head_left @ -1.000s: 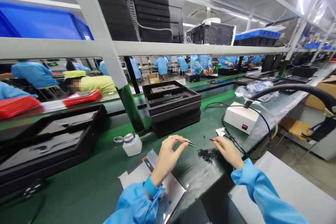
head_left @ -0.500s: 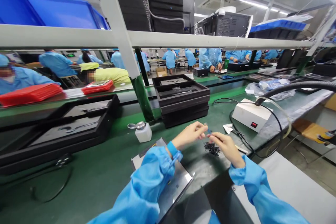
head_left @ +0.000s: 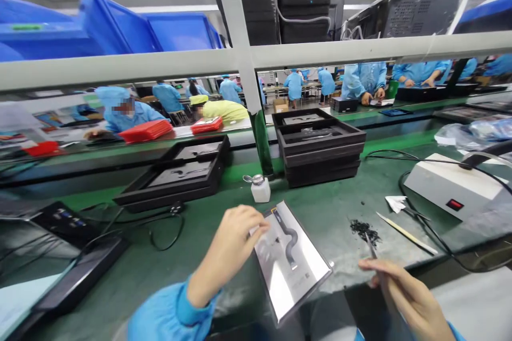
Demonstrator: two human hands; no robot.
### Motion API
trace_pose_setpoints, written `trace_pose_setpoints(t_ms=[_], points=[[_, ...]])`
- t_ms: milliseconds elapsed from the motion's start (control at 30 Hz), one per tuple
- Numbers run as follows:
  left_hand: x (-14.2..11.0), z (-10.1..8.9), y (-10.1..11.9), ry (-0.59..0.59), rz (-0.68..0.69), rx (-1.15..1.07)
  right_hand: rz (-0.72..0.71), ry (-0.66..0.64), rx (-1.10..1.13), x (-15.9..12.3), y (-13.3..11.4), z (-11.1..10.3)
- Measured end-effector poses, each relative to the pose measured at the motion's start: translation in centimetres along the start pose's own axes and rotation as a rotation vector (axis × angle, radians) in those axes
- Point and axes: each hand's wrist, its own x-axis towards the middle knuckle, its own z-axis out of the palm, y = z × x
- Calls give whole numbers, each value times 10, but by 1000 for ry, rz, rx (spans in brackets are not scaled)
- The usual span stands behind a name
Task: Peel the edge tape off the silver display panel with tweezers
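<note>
My right hand (head_left: 404, 287) grips metal tweezers (head_left: 372, 249), whose tips touch a small pile of black bits (head_left: 362, 229) on the green bench. My left hand (head_left: 236, 240) hovers at the upper left edge of a flat, silvery display panel (head_left: 298, 282). Its thumb and fingers are drawn together; whatever may be between them is hidden. A dark, curved flex cable (head_left: 292, 242) runs across the panel's face. Behind the panel stands a white dispenser bottle (head_left: 261, 190) with its metal lid flipped up.
Stacked black trays (head_left: 320, 154) stand behind the bottle, and another black tray (head_left: 188, 170) lies to their left. At right are a white box with a red switch (head_left: 456, 186), a black cable, a crumpled tissue (head_left: 396, 203) and a pale stick (head_left: 406, 233). Co-workers sit beyond the shelf.
My hands have parted from a small clear-bluish piece, which no longer shows. The left has come over the panel; the right has taken tweezers to the black bits. My view has turned left.
</note>
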Motion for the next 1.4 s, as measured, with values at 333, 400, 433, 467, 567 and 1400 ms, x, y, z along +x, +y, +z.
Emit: trace_pose_setpoints(t_ms=[333,400,433,467,567,1400], points=[[8,82,-7,-57,-42,82,183,158,536,-13,12,11],[32,88,14,-68,29,53,212,174,535,-15,13,13],[43,91,26,-68,70,32,225,176,527,-16,12,15],[53,94,38,-65,105,14,242,177,520,-17,11,16],[67,97,56,-49,166,-16,294,211,506,-23,6,21],[-97,92,2,-97,557,236,-114,-238,-473,-53,14,57]])
